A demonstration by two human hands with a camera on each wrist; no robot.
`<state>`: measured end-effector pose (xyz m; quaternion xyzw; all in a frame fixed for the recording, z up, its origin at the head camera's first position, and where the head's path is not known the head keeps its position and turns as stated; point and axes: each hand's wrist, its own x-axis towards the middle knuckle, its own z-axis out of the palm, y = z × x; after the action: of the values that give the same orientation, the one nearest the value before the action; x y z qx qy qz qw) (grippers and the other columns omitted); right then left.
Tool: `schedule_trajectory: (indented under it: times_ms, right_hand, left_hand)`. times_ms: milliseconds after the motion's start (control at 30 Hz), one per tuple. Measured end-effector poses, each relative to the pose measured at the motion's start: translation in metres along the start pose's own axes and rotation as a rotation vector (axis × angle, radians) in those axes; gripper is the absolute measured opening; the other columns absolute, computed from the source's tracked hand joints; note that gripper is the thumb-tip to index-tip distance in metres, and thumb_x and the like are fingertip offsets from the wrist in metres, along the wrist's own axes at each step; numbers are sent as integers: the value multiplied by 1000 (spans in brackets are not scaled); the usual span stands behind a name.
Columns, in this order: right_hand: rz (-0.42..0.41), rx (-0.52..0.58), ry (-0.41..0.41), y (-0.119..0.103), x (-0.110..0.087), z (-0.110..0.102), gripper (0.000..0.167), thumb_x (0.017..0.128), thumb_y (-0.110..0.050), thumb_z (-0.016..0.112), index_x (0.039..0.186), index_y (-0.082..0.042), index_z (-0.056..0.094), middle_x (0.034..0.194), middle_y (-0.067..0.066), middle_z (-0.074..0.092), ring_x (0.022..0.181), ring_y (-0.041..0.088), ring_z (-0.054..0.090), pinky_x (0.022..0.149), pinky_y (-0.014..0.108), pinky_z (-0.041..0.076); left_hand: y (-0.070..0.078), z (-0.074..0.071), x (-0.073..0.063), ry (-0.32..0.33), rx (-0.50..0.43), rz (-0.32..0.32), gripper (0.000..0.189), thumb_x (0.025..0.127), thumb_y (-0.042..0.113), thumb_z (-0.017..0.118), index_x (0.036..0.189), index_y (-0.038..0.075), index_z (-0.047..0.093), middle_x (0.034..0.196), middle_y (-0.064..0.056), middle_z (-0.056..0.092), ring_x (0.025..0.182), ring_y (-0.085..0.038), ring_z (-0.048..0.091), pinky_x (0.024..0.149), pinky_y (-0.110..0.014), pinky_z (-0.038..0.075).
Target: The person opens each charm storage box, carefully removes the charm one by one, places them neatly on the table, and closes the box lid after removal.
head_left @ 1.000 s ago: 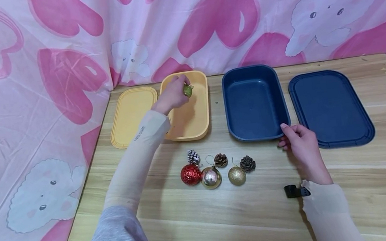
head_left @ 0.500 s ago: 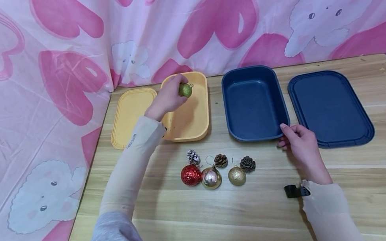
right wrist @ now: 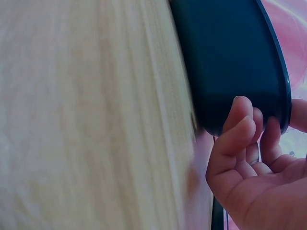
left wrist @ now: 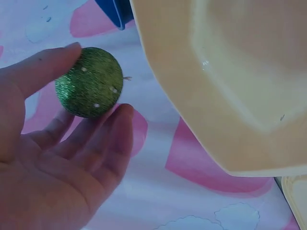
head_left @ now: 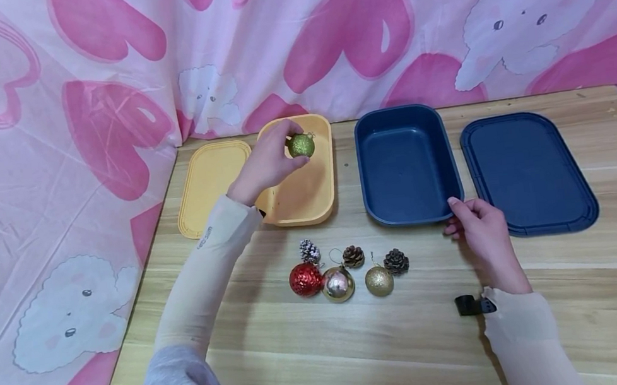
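In the head view my left hand (head_left: 266, 164) holds a glittery green Christmas ball (head_left: 301, 145) over the yellow box (head_left: 318, 201). The left wrist view shows the thumb against one side of the green ball (left wrist: 90, 81), with fingers bent below and behind it and a small hanger loop sticking out. My right hand (head_left: 479, 224) pinches the near right corner of the dark blue box (head_left: 406, 175), thumb on the rim. Seen from the right wrist, its fingers (right wrist: 238, 125) are curled against the outer wall of the blue box (right wrist: 225, 57).
Red (head_left: 305, 280), shiny gold (head_left: 338, 284) and glittery gold balls (head_left: 379, 281) lie in front of the boxes. Beside them sit a frosted pine cone (head_left: 309, 251) and two brown pine cones (head_left: 352, 256). A yellow lid (head_left: 211, 194) and a blue lid (head_left: 532, 176) flank the boxes.
My left hand has drawn back slightly to the left and turned, so more of the green ball shows. The right hand stays at the blue box's corner.
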<state>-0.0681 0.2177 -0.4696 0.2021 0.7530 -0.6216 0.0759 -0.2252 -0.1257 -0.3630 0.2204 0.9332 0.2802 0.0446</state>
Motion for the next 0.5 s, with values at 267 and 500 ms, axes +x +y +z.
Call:
schedule_trajectory:
  times_ms: [267, 500]
  right_hand:
    - [3, 15, 6, 0, 0, 1, 38, 95, -46, 55, 92, -8, 56, 72, -12, 64, 63, 4, 66, 62, 20, 56]
    - [-4, 14, 13, 1, 0, 1, 38, 95, -46, 55, 90, -8, 56, 72, -12, 64, 63, 4, 66, 62, 20, 56]
  left_hand:
    - [8, 3, -11, -17, -85, 73, 44, 81, 11, 74, 117, 0, 53, 109, -11, 59, 102, -23, 56, 94, -38, 48]
    - [14, 8, -18, -36, -115, 78, 44, 81, 11, 73, 118, 0, 51, 110, -11, 55, 97, -22, 56, 90, -37, 50]
